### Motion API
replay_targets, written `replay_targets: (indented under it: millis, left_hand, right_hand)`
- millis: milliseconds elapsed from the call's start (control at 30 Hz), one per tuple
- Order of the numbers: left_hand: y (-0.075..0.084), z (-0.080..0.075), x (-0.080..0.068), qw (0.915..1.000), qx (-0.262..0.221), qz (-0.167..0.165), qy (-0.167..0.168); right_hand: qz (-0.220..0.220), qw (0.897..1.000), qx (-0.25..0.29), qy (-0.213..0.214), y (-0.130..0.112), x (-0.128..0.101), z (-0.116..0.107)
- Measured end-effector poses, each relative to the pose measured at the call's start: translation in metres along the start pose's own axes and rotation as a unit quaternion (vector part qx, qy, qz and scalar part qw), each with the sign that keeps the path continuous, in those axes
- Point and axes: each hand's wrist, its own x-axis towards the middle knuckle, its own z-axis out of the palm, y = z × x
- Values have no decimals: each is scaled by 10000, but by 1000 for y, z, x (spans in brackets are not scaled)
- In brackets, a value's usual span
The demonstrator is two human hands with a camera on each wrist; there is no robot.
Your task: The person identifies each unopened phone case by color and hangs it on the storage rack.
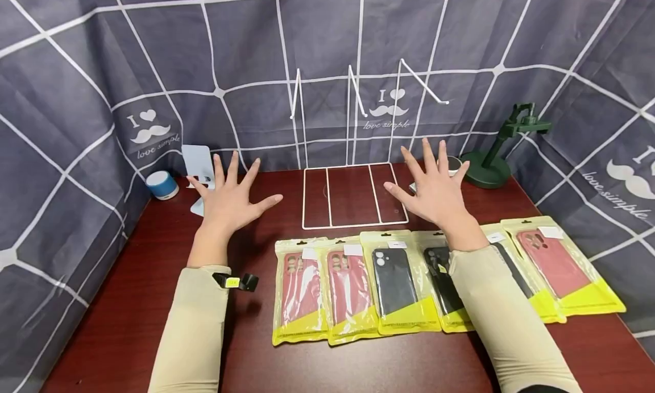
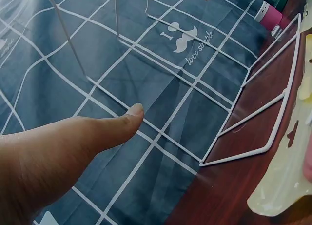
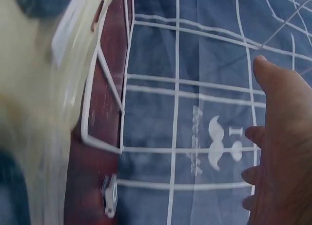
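Note:
My left hand (image 1: 225,205) is held up over the table's left side with fingers spread, gripping nothing. Likewise spread and bare, my right hand (image 1: 437,194) hovers beyond the row of bagged phone cases, its sleeve covering part of two bags. Between the hands stands a white wire rack (image 1: 355,226), with three upright prongs at its back. Several yellow-edged zip bags lie in a row in front of it. Two pink-red phone cases (image 1: 349,285) are at the left, black cases (image 1: 394,282) in the middle, and another pink-red case (image 1: 555,262) at the far right.
Back left are a blue round canister (image 1: 162,185) and a pale blue phone stand (image 1: 198,162), partly behind my left hand. A dark green stand (image 1: 488,168) is back right. A small pink cylinder (image 2: 268,16) shows in the left wrist view. Grey gridded cloth (image 1: 327,40) encloses the table.

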Motion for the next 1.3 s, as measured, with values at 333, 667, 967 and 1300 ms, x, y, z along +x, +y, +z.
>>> replay_targets:
  millis: [333, 667, 967, 1300]
  left_hand:
    - [24, 36, 10, 9681, -2129, 576, -1185]
    - [38, 94, 14, 9420, -2864, 961, -1460]
    - [30, 107, 16, 9231, -3574, 666, -1251]
    - [21, 105, 15, 9188, -3643, 1218, -912]
  right_hand:
    - [-2343, 9253, 2179, -2037, -124, -17, 28]
    - [-2049, 9294, 697, -2990, -177, -19, 70]
    - [-2266, 9331, 1851, -2092, -158, -17, 75]
    - [-848, 8857, 4346, -1394, -154, -1, 58]
